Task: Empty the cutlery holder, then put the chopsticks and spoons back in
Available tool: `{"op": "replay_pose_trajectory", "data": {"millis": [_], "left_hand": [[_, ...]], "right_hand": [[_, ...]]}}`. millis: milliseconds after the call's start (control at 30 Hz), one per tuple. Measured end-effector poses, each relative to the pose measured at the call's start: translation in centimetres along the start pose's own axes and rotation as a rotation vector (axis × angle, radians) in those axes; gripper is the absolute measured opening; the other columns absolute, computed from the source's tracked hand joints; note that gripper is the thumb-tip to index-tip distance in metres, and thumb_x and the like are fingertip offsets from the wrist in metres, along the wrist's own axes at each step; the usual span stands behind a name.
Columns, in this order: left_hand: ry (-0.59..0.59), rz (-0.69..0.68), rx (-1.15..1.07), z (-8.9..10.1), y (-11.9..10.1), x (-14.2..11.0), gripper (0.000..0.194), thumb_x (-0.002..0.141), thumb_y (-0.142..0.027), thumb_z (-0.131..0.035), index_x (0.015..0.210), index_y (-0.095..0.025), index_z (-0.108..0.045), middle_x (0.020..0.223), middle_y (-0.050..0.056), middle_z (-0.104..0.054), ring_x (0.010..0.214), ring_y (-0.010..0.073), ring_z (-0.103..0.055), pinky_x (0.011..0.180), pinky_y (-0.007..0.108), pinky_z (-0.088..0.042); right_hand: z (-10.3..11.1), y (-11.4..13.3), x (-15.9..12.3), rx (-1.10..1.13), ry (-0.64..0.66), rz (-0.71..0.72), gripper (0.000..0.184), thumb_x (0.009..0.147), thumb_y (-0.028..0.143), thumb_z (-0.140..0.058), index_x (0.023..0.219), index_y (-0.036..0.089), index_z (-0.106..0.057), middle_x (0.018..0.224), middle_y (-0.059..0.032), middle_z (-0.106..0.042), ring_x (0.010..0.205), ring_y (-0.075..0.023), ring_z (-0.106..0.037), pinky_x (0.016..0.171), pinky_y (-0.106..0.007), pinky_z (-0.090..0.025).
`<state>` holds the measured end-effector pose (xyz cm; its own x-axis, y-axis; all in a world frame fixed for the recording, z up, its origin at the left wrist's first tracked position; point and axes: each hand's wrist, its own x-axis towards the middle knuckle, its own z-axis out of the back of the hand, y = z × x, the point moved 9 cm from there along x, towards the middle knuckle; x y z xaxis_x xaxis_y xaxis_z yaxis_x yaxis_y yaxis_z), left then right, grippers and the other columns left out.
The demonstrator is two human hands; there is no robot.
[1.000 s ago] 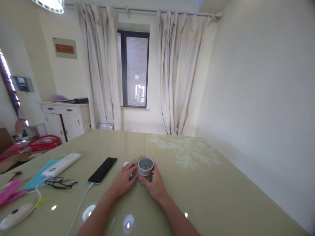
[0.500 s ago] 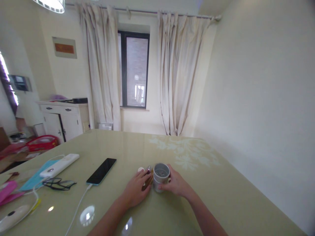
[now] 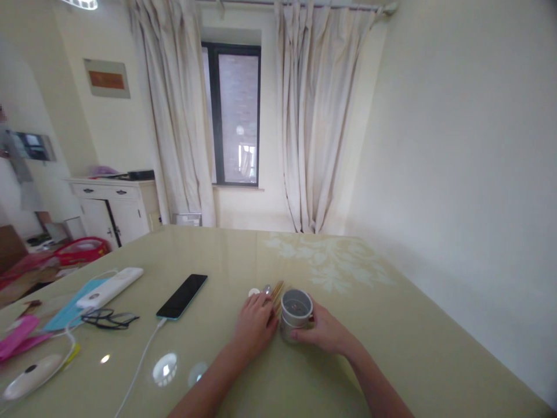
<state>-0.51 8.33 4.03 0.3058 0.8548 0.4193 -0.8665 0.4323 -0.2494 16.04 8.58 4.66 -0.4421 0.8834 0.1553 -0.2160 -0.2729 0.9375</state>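
A small grey round container (image 3: 296, 308) stands upright on the green table (image 3: 391, 354) with its top open. My right hand (image 3: 324, 333) is wrapped round its right side. My left hand (image 3: 256, 325) lies just left of it, fingers curled down over a bundle of thin wooden sticks (image 3: 277, 289) and a small metal piece (image 3: 267, 288) that poke out beyond the fingertips. A small white round cap (image 3: 253, 292) lies beside them.
A black phone (image 3: 181, 296) with a white cable (image 3: 137, 371) lies to the left. Further left are glasses (image 3: 109, 319), a white remote (image 3: 109, 288), a blue mask (image 3: 65, 313) and pink items (image 3: 20, 337). A white wall runs along the table's right side.
Both hands and the container have shifted right across the table. My right hand now grips the container from its right side instead of from below.
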Motion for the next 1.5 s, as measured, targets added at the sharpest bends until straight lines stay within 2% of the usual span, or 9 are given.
{"op": "replay_pose_trajectory", "data": {"millis": [267,433,533,633,767,900,1100,1267,1500], "left_hand": [[0.094,0.017,0.131,-0.2,-2.3,2.0,0.019,0.093,-0.020,-0.060,0.098,-0.017,-0.078,0.119,0.016,-0.074,0.121,0.0325,-0.064,0.114,0.053,-0.042],[-0.127,0.129,-0.071,2.3,-0.8,2.4,0.020,0.098,-0.026,-0.058,0.089,-0.019,-0.074,0.111,0.012,-0.075,0.111,0.0293,-0.068,0.100,0.046,-0.052],[-0.371,0.203,-0.293,5.4,0.4,1.6,0.026,0.103,-0.038,-0.056,0.093,-0.020,-0.073,0.101,0.009,-0.078,0.099,0.0263,-0.072,0.090,0.042,-0.056],[-0.540,0.112,-0.491,7.9,-0.6,0.5,0.026,0.105,-0.042,-0.055,0.098,-0.022,-0.071,0.088,0.004,-0.077,0.080,0.0196,-0.073,0.073,0.031,-0.057],[-0.609,-0.266,-0.520,9.2,-5.2,-1.1,0.012,0.103,-0.031,-0.065,0.099,-0.022,-0.071,0.084,0.001,-0.076,0.074,0.0147,-0.071,0.071,0.025,-0.056],[-0.498,-0.403,-0.461,8.2,-7.1,-1.4,0.014,0.105,-0.030,-0.061,0.113,-0.024,-0.071,0.096,0.004,-0.078,0.087,0.0167,-0.072,0.081,0.029,-0.057],[-0.396,0.150,-0.219,6.4,0.4,0.5,0.036,0.109,-0.036,-0.041,0.089,-0.021,-0.067,0.091,0.007,-0.070,0.090,0.0229,-0.065,0.083,0.036,-0.054],[0.012,0.147,0.064,1.1,1.0,1.2,0.020,0.101,-0.028,-0.054,0.094,-0.021,-0.071,0.104,0.009,-0.072,0.103,0.0276,-0.065,0.092,0.040,-0.051],[0.085,0.147,0.161,-0.3,0.0,0.6,0.018,0.099,-0.027,-0.056,0.102,-0.020,-0.072,0.115,0.011,-0.071,0.113,0.0305,-0.062,0.096,0.043,-0.049]], "right_hand": [[0.6,0.1,-0.8,0.007,0.097,-0.010,0.086,0.060,0.023,-0.094,0.141,0.021,-0.063,0.139,-0.0109,-0.071,0.129,-0.0350,-0.064,0.116,-0.053,-0.044],[4.4,-0.4,-2.4,-0.001,0.113,-0.104,0.108,0.064,0.026,-0.094,0.160,0.029,-0.045,0.160,-0.0147,-0.053,0.147,-0.0354,-0.050,0.119,-0.055,-0.041],[7.0,0.9,-2.4,0.043,-0.052,-0.013,0.084,0.078,0.036,-0.085,0.155,0.031,-0.052,0.153,-0.0142,-0.060,0.143,-0.0323,-0.054,0.117,-0.055,-0.044],[8.5,3.6,-2.7,-0.050,-0.397,0.183,0.051,0.092,0.045,-0.071,0.141,0.030,-0.066,0.135,-0.0116,-0.070,0.130,-0.0306,-0.062,0.115,-0.054,-0.046],[4.7,7.0,-3.3,-0.075,-0.456,0.425,0.037,0.104,0.052,-0.058,0.129,0.028,-0.072,0.123,-0.0100,-0.072,0.118,-0.0283,-0.066,0.105,-0.043,-0.052],[2.9,7.7,-3.2,0.078,-0.427,0.445,0.034,0.102,0.053,-0.063,0.093,0.023,-0.075,0.091,-0.0078,-0.073,0.088,-0.0237,-0.069,0.082,-0.036,-0.059],[9.9,4.3,-4.5,0.400,-0.901,0.370,0.039,0.089,0.060,-0.078,0.092,0.022,-0.072,0.083,-0.0048,-0.071,0.069,-0.0177,-0.063,0.066,-0.032,-0.056],[8.6,2.8,-2.2,0.370,-0.668,0.218,0.056,0.075,0.047,-0.094,0.120,0.021,-0.073,0.086,-0.0041,-0.076,0.076,-0.0204,-0.070,0.073,-0.035,-0.060],[7.6,3.1,-2.1,0.257,-0.682,0.252,0.057,0.091,0.058,-0.076,0.130,0.017,-0.070,0.080,-0.0033,-0.073,0.068,-0.0178,-0.061,0.068,-0.033,-0.054]]}}
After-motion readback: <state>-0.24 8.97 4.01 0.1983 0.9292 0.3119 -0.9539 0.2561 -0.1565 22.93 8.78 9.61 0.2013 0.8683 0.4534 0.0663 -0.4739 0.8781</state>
